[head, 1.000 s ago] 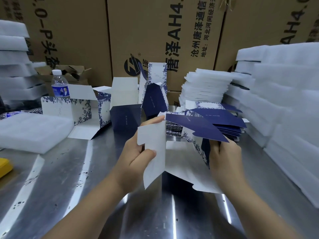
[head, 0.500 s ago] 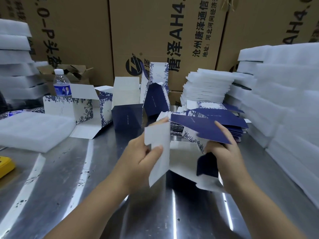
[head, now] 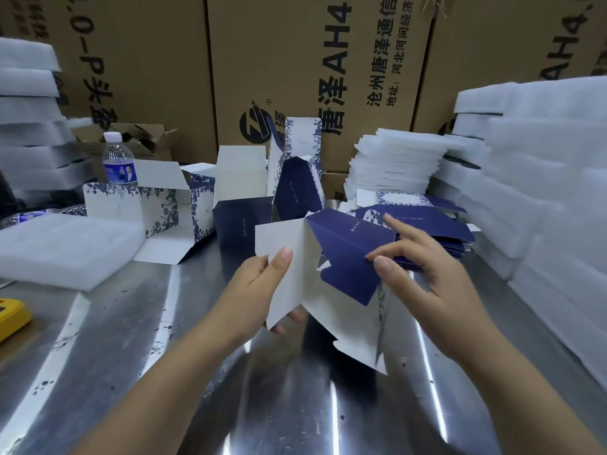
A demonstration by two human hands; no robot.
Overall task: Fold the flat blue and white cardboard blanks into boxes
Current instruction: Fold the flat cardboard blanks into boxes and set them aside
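Note:
A blue and white cardboard blank [head: 331,290] is held half opened above the steel table [head: 138,339], its white inside facing me and a dark blue panel folded over on the right. My left hand [head: 259,287] grips its white left panel, thumb on the front and fingers behind. My right hand [head: 423,274] presses the blue panel's right edge with its thumb; the other fingers are spread and straight. A stack of flat blanks [head: 423,221] lies just behind. Several folded boxes [head: 154,208] stand at the back, one dark blue box [head: 244,224] among them.
White foam sheets are stacked at the right [head: 542,192], back [head: 394,165] and left [head: 29,126]; one foam pad [head: 65,247] lies on the table. A water bottle [head: 118,159] stands back left. Brown cartons [head: 295,60] wall the rear. A yellow object [head: 10,316] sits at the left edge.
The blank has been lifted and swung open. My right hand left its lower right side and came up to the blue panel's edge. My left hand shifted its grip on the white panel.

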